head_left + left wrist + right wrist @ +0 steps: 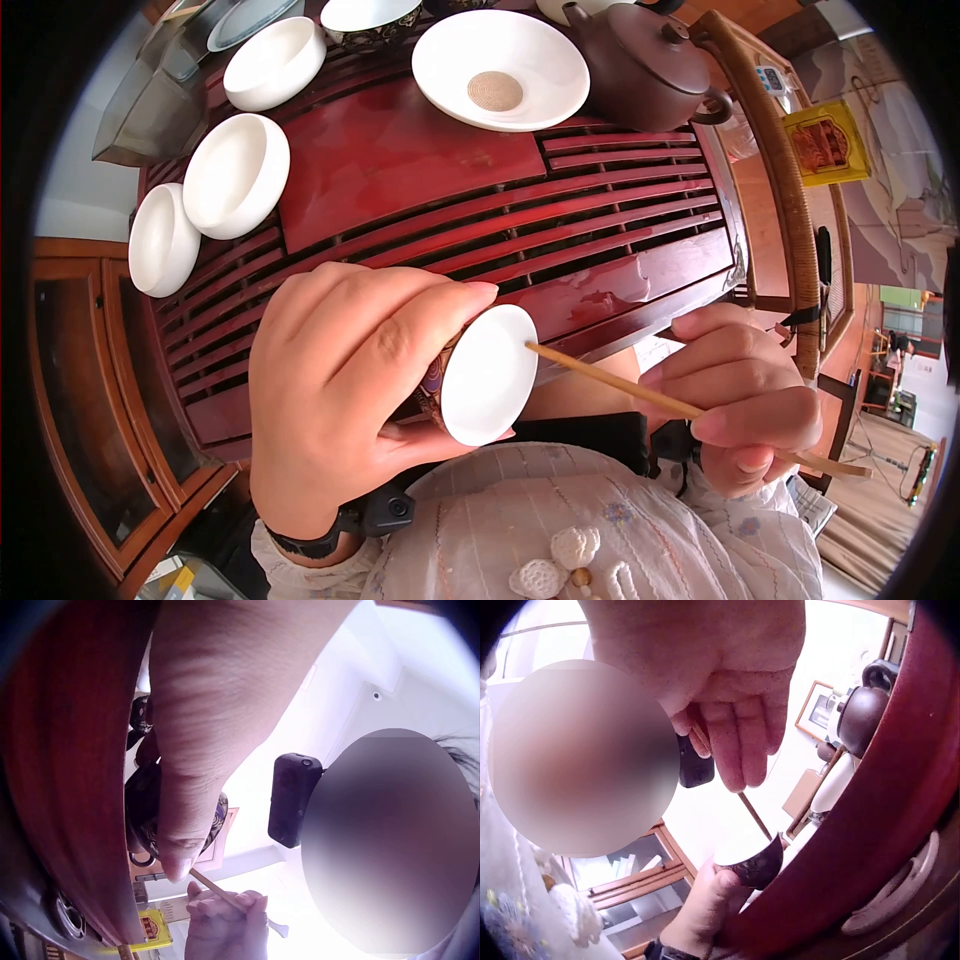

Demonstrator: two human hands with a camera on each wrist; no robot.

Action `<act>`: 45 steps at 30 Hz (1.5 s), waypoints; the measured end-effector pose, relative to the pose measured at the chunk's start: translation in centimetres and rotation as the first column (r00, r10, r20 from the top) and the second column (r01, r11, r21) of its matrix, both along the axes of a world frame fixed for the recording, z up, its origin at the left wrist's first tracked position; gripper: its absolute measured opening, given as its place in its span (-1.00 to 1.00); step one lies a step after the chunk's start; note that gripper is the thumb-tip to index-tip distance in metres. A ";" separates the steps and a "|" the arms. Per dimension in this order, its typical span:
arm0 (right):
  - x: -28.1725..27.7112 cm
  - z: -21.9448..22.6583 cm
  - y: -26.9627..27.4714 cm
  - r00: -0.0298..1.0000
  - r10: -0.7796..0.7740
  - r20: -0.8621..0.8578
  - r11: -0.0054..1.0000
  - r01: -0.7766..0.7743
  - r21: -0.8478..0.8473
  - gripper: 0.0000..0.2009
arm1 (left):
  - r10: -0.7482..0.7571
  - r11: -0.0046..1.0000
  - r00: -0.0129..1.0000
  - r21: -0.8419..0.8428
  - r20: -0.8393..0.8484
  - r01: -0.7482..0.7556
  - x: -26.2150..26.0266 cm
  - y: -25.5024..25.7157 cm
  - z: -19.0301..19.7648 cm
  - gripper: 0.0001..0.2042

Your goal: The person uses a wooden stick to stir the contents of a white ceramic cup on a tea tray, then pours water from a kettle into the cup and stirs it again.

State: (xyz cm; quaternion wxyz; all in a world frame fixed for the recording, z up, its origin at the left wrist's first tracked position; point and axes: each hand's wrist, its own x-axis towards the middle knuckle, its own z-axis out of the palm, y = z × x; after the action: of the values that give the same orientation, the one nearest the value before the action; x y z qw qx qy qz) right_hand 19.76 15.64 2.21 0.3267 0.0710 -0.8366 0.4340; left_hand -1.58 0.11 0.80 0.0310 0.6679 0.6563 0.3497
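Note:
My left hand (325, 375) grips a small teacup (490, 380), white inside with a dark patterned outer wall, tilted so its mouth faces the head camera and the right. Between thumb and fingers, my right hand (755, 395) pinches a thin wooden stick (620, 387). One end of the stick reaches the cup's mouth, at the right side of its white inside; the other, flattened end sticks out past the right hand. In the right wrist view the cup (757, 866) shows its dark outside. The left palm hides much of the cup wall in the head view.
A slatted red-brown tea tray (400, 170) lies ahead. On it stand a wide white bowl (435, 60) with a ridged disc inside, a dark brown teapot (650, 75) and several small white cups (235, 175). A yellow packet (845, 140) sits beyond the wicker edge (785, 190) at right.

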 end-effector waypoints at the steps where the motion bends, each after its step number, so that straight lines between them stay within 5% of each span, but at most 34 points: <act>1: 0.0 0.0 -0.1 1.000 -0.024 -0.009 1.000 0.024 0.005 -0.74 | 0.007 1.000 1.000 -0.001 0.008 -0.007 0.0 0.0 0.0 -0.34; 18: -0.6 0.5 -0.9 0.992 0.013 0.128 0.998 -0.020 0.052 -0.73 | -0.004 1.000 1.000 0.010 0.026 0.004 0.0 0.0 -0.1 -0.34; 21: -1.3 0.0 -1.9 0.998 -0.059 0.034 0.972 0.050 0.229 -0.74 | -0.004 1.000 1.000 0.006 0.027 0.004 0.0 0.1 0.0 -0.35; 45: -0.1 0.5 -1.1 0.998 -0.056 0.000 0.979 0.055 0.195 -0.68 | -0.004 1.000 1.000 -0.009 0.026 0.004 -0.1 0.0 0.0 -0.35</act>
State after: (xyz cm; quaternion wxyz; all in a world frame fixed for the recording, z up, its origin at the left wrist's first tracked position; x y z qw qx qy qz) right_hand 19.65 14.51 2.70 0.3281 0.0781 -0.8775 0.3409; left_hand -1.68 0.12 0.84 0.0433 0.6644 0.6561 0.3554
